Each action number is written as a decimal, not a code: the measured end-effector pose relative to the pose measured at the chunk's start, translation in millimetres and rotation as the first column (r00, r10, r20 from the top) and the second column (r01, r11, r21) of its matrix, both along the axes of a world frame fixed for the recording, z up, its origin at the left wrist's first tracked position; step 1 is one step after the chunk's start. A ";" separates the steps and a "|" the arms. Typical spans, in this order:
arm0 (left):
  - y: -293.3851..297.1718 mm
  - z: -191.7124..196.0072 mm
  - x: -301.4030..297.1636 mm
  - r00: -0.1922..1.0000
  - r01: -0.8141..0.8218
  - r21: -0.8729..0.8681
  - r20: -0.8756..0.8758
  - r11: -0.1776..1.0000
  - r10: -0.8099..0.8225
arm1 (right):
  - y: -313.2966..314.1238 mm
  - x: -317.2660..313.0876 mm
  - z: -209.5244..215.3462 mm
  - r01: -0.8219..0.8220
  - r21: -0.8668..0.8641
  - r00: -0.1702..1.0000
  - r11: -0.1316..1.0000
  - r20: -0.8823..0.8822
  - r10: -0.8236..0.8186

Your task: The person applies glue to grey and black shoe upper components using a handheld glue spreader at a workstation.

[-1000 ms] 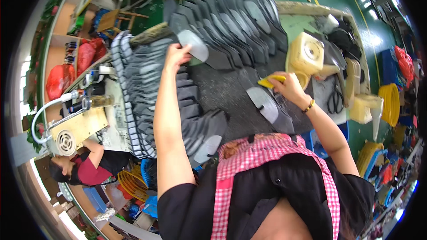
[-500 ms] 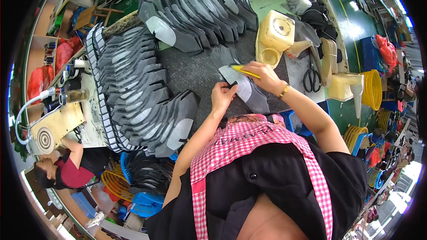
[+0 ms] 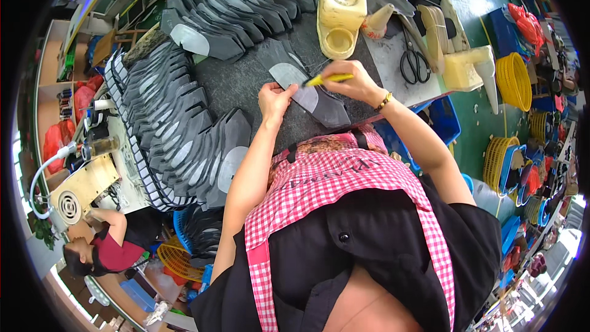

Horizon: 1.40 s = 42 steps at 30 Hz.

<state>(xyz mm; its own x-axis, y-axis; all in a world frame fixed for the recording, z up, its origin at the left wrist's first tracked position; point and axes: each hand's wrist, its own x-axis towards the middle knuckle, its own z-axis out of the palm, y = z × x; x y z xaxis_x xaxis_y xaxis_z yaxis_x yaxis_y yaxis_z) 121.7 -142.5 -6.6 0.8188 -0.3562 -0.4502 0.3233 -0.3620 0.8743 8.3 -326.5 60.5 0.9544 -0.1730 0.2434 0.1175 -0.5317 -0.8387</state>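
A dark grey cut piece, shaped like a shoe part with a lighter grey patch, lies slanting on the dark work surface in front of me. My left hand is closed at its left edge, thumb and fingertips pinching there. In my right hand I grip a slim yellow-handled brush. Its dark tip meets the piece near the lighter patch, close to my left thumb. Beyond it, part of another dark piece shows.
Overlapping rows of similar pieces stand at the left and far side. A cream pot, a white cone-tipped bottle and black scissors sit at the right. Another person works at far left.
The brush tip has moved along the piece toward me, nearer my left thumb. My left hand still pinches the edge. The whole view has shifted, so things appear further left and up.
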 end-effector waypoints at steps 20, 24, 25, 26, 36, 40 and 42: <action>-0.7 14.0 19.3 0.959 0.149 0.032 -0.247 0.988 -0.137 | 3.3 54.4 -28.2 0.252 -0.248 0.968 0.935 0.063 -0.244; 9.9 9.3 16.3 0.945 0.056 -0.101 -0.317 0.993 -0.086 | 20.6 75.4 -9.8 0.206 -0.142 0.975 0.968 -0.051 -0.215; 11.4 13.2 16.0 0.937 0.058 -0.164 -0.333 0.985 -0.111 | 21.9 79.0 -18.5 0.177 -0.256 0.980 0.950 -0.048 -0.195; 12.4 18.2 8.0 0.919 0.009 -0.240 -0.381 0.971 -0.103 | 20.4 78.5 -23.3 0.171 -0.267 0.982 0.948 -0.028 -0.185; 58.5 91.8 -32.8 0.992 0.083 -0.403 -0.052 0.911 -0.114 | 19.5 89.3 -10.3 0.043 -0.264 0.990 0.964 -0.115 -0.076; 90.0 164.8 32.3 0.996 -0.088 -0.422 -0.053 0.902 0.072 | 23.4 89.7 -7.4 0.030 -0.278 0.977 0.960 -0.193 -0.086; 98.0 185.5 72.4 0.993 -0.100 -0.380 0.016 0.919 0.114 | 21.8 87.0 -9.1 0.042 -0.270 0.976 0.962 -0.194 -0.097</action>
